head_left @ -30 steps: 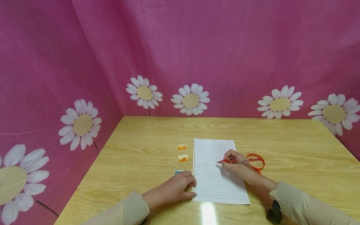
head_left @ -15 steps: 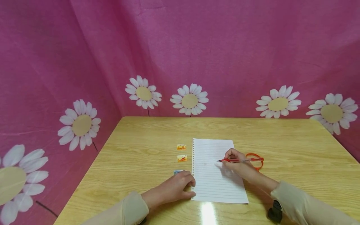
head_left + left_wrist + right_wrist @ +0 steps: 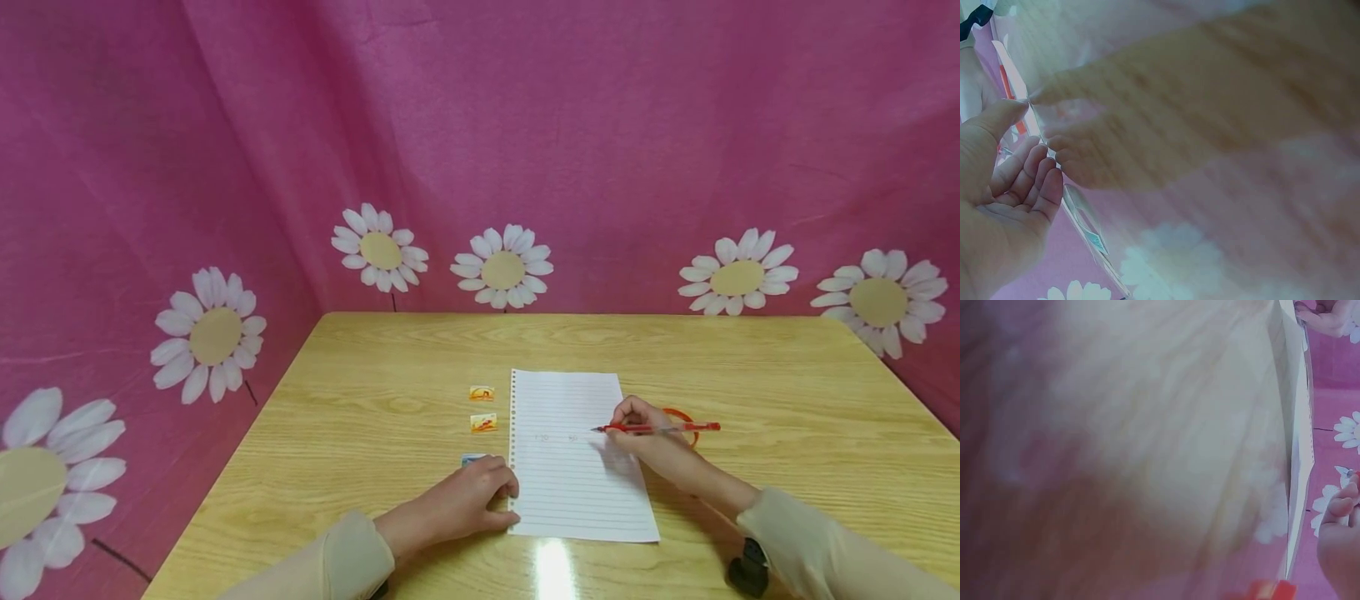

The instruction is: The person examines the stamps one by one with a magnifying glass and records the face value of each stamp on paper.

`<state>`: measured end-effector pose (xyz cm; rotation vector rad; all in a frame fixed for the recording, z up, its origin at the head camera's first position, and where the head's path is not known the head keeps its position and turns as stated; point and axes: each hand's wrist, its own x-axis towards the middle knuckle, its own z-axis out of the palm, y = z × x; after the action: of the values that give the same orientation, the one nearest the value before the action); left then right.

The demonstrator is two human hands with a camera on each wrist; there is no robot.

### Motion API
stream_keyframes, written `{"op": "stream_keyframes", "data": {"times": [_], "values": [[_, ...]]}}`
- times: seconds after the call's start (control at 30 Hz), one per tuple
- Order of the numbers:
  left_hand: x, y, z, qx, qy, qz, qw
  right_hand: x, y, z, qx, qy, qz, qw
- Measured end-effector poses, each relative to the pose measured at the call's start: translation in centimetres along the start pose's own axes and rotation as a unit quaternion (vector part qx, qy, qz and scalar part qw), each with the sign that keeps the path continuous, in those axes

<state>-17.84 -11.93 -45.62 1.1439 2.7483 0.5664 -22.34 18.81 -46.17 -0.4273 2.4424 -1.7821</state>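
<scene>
In the head view a sheet of lined paper (image 3: pixel 577 500) with a punched left edge lies on the table, with two small groups of faint writing on it. My right hand (image 3: pixel 656 446) pinches a red pen (image 3: pixel 708 427) over the sheet's right side, its tip just right of the second group. Against the lower left edge of the paper rests my left hand (image 3: pixel 476 497), fingers loosely bent and holding nothing. The left wrist view shows that hand's fingers and thumb (image 3: pixel 1007 115) at the paper's edge. The right hand (image 3: pixel 1341 531) is mostly cut off in the right wrist view.
Left of the paper, two small yellow-orange cards (image 3: pixel 483 422) lie in a column with a blue one (image 3: pixel 472 459), partly covered by my left hand. An orange-red ring-shaped thing (image 3: pixel 678 412) lies behind my right hand. A pink daisy-print cloth (image 3: pixel 600 150) surrounds the wooden table (image 3: pixel 375 367).
My right hand has moved slightly to the right with the pen, and a second group of writing now shows on the paper. The left hand has stayed at the paper's edge.
</scene>
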Motion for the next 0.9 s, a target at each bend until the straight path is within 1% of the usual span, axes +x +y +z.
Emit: {"op": "stream_keyframes", "data": {"times": [0.13,0.27,0.53,0.73,0.9], "values": [[-0.1,0.1,-0.1,-0.005,0.003,0.007,1.0,-0.1,0.1,-0.5,-0.007,0.02,0.003,1.0],[-0.1,0.2,-0.3,-0.012,0.005,0.011,0.9998,-0.2,0.2,-0.9,-0.02,0.044,-0.009,0.999],[-0.2,0.2,-0.2,-0.011,0.006,0.012,0.9999,-0.4,0.4,-1.5,-0.01,0.051,-0.031,0.998],[-0.1,0.2,-0.2,-0.008,0.004,0.004,1.0,-0.7,0.2,-2.2,-0.015,0.048,-0.021,0.999],[-0.1,0.3,-0.2,-0.014,-0.001,-0.004,0.9999,-1.0,0.2,-2.6,-0.006,0.044,-0.014,0.999]]}}
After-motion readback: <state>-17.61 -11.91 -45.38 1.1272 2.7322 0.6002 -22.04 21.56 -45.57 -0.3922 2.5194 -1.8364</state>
